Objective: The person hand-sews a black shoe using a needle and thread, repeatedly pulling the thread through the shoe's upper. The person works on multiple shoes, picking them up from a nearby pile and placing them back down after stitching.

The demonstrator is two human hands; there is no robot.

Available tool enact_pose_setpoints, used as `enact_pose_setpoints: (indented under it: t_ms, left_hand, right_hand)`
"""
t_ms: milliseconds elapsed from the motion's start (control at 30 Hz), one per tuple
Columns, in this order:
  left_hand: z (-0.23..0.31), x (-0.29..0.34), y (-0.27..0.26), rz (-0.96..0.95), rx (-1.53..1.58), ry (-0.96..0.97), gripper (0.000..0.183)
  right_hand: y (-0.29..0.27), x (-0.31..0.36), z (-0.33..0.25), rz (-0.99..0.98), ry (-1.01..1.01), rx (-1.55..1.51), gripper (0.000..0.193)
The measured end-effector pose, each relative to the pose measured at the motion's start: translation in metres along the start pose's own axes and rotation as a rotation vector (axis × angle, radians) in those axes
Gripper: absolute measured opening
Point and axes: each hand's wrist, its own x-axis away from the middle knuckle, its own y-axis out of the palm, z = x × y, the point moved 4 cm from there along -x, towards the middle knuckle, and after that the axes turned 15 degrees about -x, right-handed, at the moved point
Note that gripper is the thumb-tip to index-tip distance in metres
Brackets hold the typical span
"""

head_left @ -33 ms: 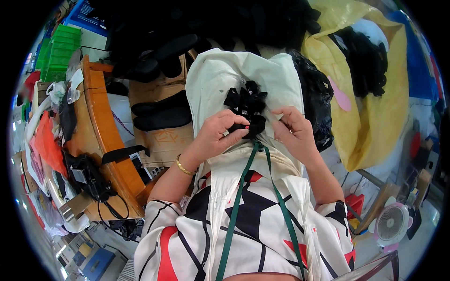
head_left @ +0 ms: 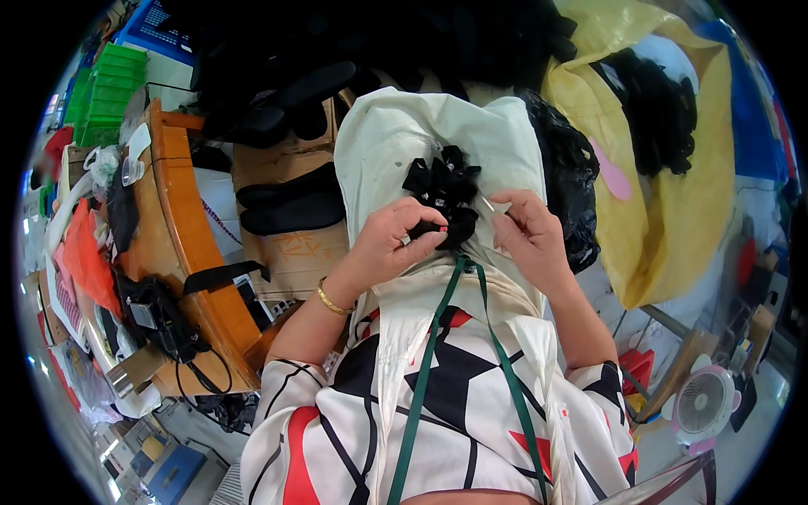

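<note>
Lap at centre, goods on both flanks.
Fabric pieces (head_left: 442, 181) on apron (head_left: 379, 126) over lap; left hand (head_left: 391, 240) touching their near left side, right hand (head_left: 530, 231) apart at right, needle-like piece (head_left: 487, 204) at fingertips. Left: insoles (head_left: 290, 215) on cardboard (head_left: 286, 273), then wooden table (head_left: 177, 223). Right: plastic bag (head_left: 560, 151) just beside apron; beyond, sack (head_left: 627, 252) with fabric bundle (head_left: 656, 114) in it; fan (head_left: 705, 400) nearer the wearer. Ahead: heap (head_left: 404, 42) behind apron.
</note>
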Motion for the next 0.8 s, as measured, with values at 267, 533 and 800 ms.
enact_pose_setpoints:
  t_ms: [267, 533, 800]
  left_hand:
    - [-0.015, -0.002, 0.013, -0.148, 0.544, -0.395, 0.013]
    - [-0.025, -0.009, 0.041, 0.177, 0.981, -0.491, 0.017]
    - [-0.003, -0.008, 0.013, -0.019, 0.01, -0.186, 0.023]
  right_hand:
    - [0.021, -0.011, 0.017, -0.166, -0.281, 0.263, 0.011]
    - [0.04, -0.014, 0.063, 0.174, -0.071, -0.178, 0.013]
    - [0.025, -0.025, -0.004, -0.131, -0.564, 0.49, 0.02]
